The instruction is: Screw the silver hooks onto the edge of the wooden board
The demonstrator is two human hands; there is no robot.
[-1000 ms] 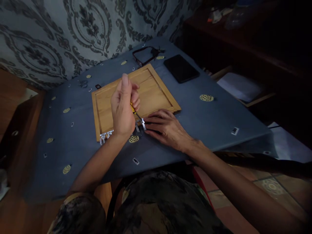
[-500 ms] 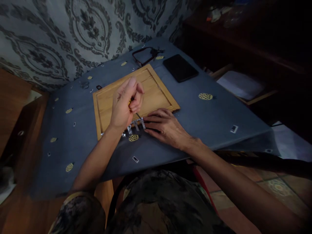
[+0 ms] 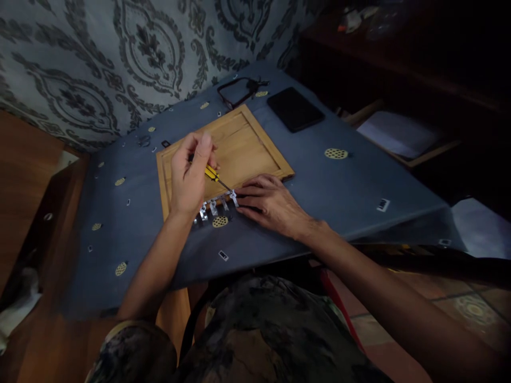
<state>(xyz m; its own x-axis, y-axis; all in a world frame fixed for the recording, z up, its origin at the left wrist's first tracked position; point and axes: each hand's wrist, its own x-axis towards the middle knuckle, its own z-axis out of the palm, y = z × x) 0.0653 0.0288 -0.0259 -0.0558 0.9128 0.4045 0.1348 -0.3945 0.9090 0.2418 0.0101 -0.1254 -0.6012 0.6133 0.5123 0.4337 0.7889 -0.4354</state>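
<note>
My left hand (image 3: pixel 190 175) is closed round a screwdriver (image 3: pixel 211 173) with a yellow and black handle. Its thin shaft slants down to the right, and the tip meets the rightmost metal hook (image 3: pixel 233 198) of a row along the near edge of a framed wooden board (image 3: pixel 235 146). Several silvery hooks (image 3: pixel 213 205) hang over that edge towards me. My right hand (image 3: pixel 271 205) lies palm down at the row's right end, fingers stretched out and apart, fingertips against the rightmost hook and the board's edge. Its palm side is hidden.
The board lies on a table with a blue patterned cloth (image 3: pixel 319 191). Behind it are a black tablet-like slab (image 3: pixel 295 109) and dark-framed glasses (image 3: pixel 233 96). A small pair of scissors (image 3: pixel 143 141) lies far left. An open drawer (image 3: pixel 403 135) holds papers at right.
My left hand has shifted left and back along the screwdriver, baring more of its yellow handle. The tip stays at the rightmost hook. My right hand keeps its place; the view has shifted slightly.
</note>
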